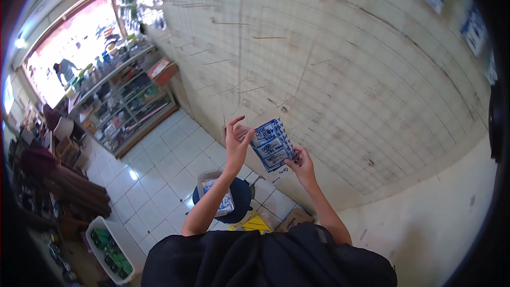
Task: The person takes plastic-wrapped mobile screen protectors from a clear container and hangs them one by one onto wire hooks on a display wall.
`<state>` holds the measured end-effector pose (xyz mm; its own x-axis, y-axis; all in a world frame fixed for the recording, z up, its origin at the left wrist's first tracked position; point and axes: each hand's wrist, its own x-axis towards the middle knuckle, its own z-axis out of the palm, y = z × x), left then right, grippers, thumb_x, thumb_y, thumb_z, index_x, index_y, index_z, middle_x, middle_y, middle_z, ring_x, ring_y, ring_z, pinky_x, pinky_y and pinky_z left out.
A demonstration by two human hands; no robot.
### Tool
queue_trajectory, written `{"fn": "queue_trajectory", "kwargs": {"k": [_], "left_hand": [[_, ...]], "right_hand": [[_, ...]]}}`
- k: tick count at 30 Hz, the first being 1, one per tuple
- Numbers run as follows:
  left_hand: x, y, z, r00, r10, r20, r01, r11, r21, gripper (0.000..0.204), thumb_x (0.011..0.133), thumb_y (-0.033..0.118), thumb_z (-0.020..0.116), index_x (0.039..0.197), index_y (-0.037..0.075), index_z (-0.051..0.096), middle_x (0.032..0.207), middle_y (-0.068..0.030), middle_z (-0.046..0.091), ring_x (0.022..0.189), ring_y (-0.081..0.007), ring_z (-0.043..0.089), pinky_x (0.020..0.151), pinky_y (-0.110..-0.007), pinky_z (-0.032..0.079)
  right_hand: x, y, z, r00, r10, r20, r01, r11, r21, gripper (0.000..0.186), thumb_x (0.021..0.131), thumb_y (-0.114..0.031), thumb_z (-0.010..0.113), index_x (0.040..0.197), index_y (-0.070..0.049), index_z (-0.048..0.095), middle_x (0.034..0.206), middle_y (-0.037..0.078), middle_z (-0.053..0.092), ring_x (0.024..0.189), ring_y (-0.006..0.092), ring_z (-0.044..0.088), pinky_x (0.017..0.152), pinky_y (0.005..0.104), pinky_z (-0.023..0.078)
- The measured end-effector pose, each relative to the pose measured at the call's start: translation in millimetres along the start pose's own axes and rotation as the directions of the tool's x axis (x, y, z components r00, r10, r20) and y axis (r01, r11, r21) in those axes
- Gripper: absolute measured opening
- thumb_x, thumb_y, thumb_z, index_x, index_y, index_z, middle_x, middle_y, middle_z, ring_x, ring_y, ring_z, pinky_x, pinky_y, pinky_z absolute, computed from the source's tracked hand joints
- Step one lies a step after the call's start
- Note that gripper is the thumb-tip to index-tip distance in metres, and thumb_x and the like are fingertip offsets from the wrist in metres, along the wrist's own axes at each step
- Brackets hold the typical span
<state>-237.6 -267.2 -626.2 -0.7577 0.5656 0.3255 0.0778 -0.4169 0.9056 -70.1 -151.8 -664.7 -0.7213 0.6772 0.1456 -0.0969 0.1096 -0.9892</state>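
Observation:
In front of the wall I hold a flat blue-and-white packet (272,146), tilted, with printed panels on its face. My right hand (301,166) pinches its lower right corner between thumb and fingers. At the packet's upper left edge is my left hand (238,137), its fingers spread and one pointing upward. The left fingertips are close to that edge; whether they touch it is hard to tell. Below my left forearm, a clear plastic tub (226,202) with more blue-and-white packets rests on a dark blue round stool (243,196).
Bare hooks (268,38) stick out of the gridded wall, and packets (474,32) hang at far right. A glass display case (133,98) stands left. On the floor are a white bin (129,239) of green items, a yellow item (252,224) and a cardboard box (295,218).

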Motion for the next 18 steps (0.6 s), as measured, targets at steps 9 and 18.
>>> {"fn": "queue_trajectory", "kwargs": {"k": [9,18], "left_hand": [[-4,23,81,0.999,0.018,-0.027,-0.021,0.991,-0.128,0.037,0.084,0.005,0.055,0.115,0.004,0.035,0.077,-0.0009,0.054,0.074,-0.0077,0.052,0.067,-0.021,0.041],[-52,-11,146,0.802,-0.136,0.581,0.112,0.991,0.077,0.029,0.083,0.004,0.055,0.110,0.003,0.045,0.085,-0.0049,0.056,0.077,-0.0099,0.054,0.071,-0.023,0.044]], "right_hand": [[-55,-71,-75,0.995,-0.065,-0.082,0.070,0.995,0.069,0.050,0.077,-0.004,0.063,0.122,-0.006,0.039,0.082,0.005,0.053,0.074,0.0100,0.053,0.067,0.0233,0.044],[-129,-179,-136,0.954,-0.108,-0.278,0.177,0.955,0.238,0.018,0.081,-0.005,0.058,0.098,-0.003,0.054,0.082,0.002,0.057,0.076,0.0083,0.054,0.070,0.0220,0.045]]}}
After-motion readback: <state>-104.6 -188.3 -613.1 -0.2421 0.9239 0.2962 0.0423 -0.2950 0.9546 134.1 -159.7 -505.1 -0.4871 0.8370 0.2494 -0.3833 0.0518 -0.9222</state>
